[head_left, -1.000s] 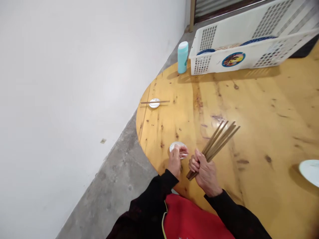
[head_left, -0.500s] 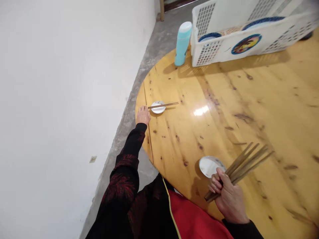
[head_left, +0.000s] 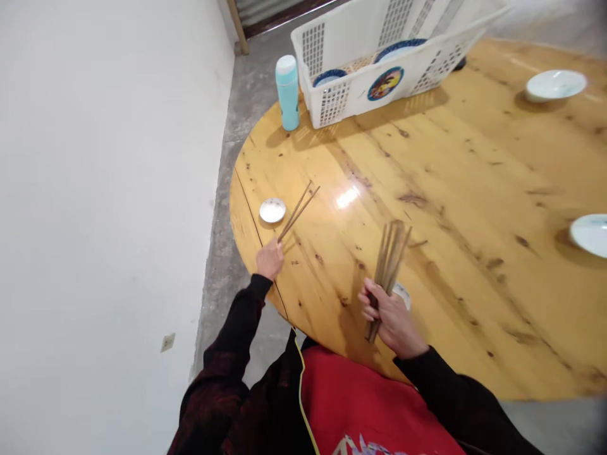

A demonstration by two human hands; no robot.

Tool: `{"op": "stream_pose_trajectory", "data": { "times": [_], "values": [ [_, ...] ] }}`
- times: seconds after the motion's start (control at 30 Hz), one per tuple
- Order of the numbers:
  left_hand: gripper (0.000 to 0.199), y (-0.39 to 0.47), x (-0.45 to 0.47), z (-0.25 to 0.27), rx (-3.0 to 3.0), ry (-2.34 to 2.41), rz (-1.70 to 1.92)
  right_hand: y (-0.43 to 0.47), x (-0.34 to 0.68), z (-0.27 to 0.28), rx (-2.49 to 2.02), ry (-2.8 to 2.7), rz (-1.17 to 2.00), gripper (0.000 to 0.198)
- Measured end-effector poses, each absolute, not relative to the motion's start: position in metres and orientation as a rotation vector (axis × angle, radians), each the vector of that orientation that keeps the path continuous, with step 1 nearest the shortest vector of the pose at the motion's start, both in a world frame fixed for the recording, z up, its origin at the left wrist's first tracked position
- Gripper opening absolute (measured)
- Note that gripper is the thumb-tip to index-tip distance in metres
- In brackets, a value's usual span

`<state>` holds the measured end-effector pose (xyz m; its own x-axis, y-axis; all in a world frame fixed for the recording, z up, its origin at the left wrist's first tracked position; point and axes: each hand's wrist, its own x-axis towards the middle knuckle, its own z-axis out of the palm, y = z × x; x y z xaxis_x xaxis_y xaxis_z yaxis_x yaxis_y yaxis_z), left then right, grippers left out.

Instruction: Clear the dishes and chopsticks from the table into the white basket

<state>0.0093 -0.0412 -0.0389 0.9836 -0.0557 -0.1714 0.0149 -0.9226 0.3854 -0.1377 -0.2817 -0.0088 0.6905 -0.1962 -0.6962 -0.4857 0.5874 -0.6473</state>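
Note:
My left hand is closed on a pair of wooden chopsticks, which point away from me with their far tips slightly apart. Just beyond that hand, near the table's left edge, lies a small white dish with nothing on it. My right hand grips a bundle of several chopsticks, tips up and away from me. Partly hidden behind the right hand is another white dish, of which only the right side shows.
A white plastic basket with blue-rimmed dishes stands at the table's far side, beside a light blue bottle. Two white bowls, a far bowl and a near bowl, sit at the right. A white wall rises at the left.
The pair of chopsticks lay across the left dish; now my left hand has it off the dish, nearer me. My right hand's bundle has turned more upright. The view has swung right.

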Motion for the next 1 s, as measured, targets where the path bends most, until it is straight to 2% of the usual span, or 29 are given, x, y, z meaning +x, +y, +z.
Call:
{"op": "stream_pose_trajectory", "data": {
  "times": [0.2,0.4,0.5,0.67,0.83,1.0],
  "values": [
    [0.031,-0.136,-0.109,-0.037,1.916,-0.021,-0.592,-0.283,-0.111,-0.004,-1.033,0.687,0.071,0.060],
    [0.033,-0.203,-0.154,-0.030,1.913,-0.135,-0.344,-0.305,-0.121,-0.002,-1.117,0.723,0.056,0.058],
    [0.034,-0.212,-0.158,-0.021,1.886,-0.171,-0.311,-0.316,-0.127,0.000,-1.069,0.706,0.065,0.051],
    [0.040,-0.217,-0.164,-0.015,1.803,-0.156,-0.308,-0.332,-0.124,0.006,-0.889,0.654,0.015,0.051],
    [0.048,-0.244,-0.162,-0.019,1.265,0.293,-0.362,-0.334,-0.121,0.011,-0.867,0.648,0.009,0.050],
    [0.038,-0.259,-0.151,-0.021,0.820,0.658,-0.352,-0.314,-0.129,0.014,-0.931,0.608,-0.128,0.052]
  ]
}}
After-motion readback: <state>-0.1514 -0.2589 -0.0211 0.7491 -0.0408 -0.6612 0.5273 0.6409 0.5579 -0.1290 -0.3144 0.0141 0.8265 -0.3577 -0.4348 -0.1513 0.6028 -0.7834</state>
